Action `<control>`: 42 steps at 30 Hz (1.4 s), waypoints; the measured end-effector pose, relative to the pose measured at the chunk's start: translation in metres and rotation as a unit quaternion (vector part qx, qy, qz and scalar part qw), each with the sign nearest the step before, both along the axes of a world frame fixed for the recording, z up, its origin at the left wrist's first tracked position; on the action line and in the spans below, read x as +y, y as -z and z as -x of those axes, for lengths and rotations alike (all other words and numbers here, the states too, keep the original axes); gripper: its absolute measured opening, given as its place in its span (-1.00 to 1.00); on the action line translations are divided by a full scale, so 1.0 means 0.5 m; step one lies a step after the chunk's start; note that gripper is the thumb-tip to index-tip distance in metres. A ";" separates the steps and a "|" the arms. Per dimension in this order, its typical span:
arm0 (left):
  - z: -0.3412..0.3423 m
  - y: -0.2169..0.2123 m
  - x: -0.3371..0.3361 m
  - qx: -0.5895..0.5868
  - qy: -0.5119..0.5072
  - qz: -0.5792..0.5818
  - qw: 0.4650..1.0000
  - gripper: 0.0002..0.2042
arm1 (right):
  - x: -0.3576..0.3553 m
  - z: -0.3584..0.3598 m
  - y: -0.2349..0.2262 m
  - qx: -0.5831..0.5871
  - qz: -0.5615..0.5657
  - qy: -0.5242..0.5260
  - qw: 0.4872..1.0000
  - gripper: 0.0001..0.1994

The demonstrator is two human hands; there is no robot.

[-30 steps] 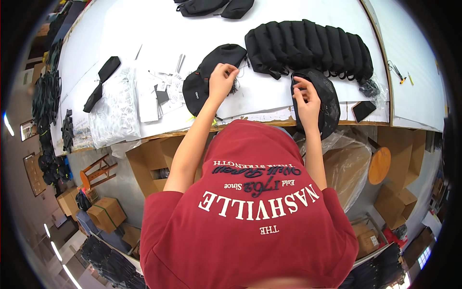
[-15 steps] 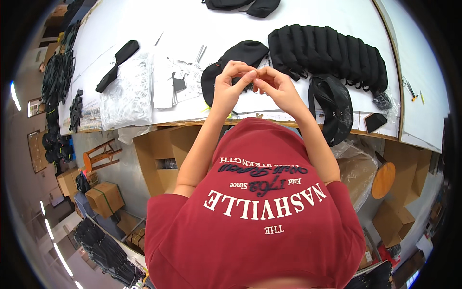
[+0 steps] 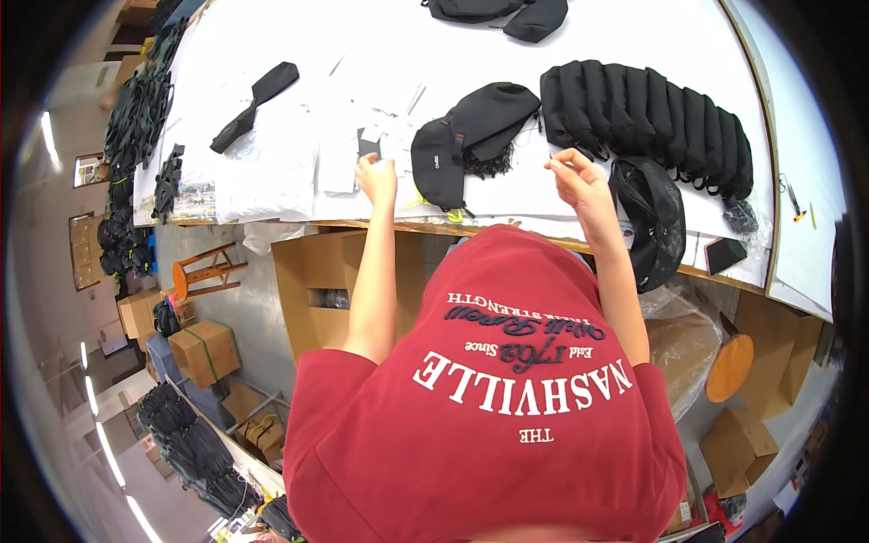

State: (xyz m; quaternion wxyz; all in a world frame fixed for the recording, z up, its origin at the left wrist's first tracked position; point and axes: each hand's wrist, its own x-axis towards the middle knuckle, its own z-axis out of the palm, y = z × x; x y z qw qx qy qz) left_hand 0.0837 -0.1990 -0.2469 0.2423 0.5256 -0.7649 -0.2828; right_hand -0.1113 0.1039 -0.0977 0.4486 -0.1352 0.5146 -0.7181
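Note:
My left hand (image 3: 377, 181) is over the white cards, its curled fingers at the lower edge of a small dark grey tag (image 3: 368, 145). Whether those fingers grip anything is hidden. Raised above the table's front edge, my right hand (image 3: 582, 184) has thumb and forefinger pinched together; what they hold is too small to name. Between my hands lies a black sling bag (image 3: 440, 165), with a bunch of black cords (image 3: 490, 163) on its right part. A black mesh-sided bag (image 3: 654, 213) hangs partly over the edge just right of my right hand.
A row of several black pouches (image 3: 647, 118) stands at the right back. Clear plastic bags (image 3: 267, 181) and a folded black strap piece (image 3: 256, 104) lie on the left. More black bags (image 3: 498, 14) are at the far edge. Cartons (image 3: 312, 271) and a stool (image 3: 729, 369) stand below.
My hands, together over the black sling bag before, have parted. The left has gone left to the dark tag, the right has moved right, and the bag is uncovered.

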 end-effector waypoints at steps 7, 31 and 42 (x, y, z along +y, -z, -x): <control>-0.029 -0.004 -0.038 -0.220 -0.106 0.155 0.957 -0.38 | 0.033 -0.010 0.032 0.005 -0.055 0.002 0.998 -0.87; -0.098 -0.024 -0.170 -0.247 -0.061 0.105 0.961 -0.63 | 0.053 -0.023 0.064 -0.003 -0.066 -0.050 0.997 -0.88; -0.084 -0.063 -0.140 -0.296 0.106 0.153 0.937 -0.78 | 0.043 -0.017 0.063 -0.009 -0.082 -0.096 0.992 -0.87</control>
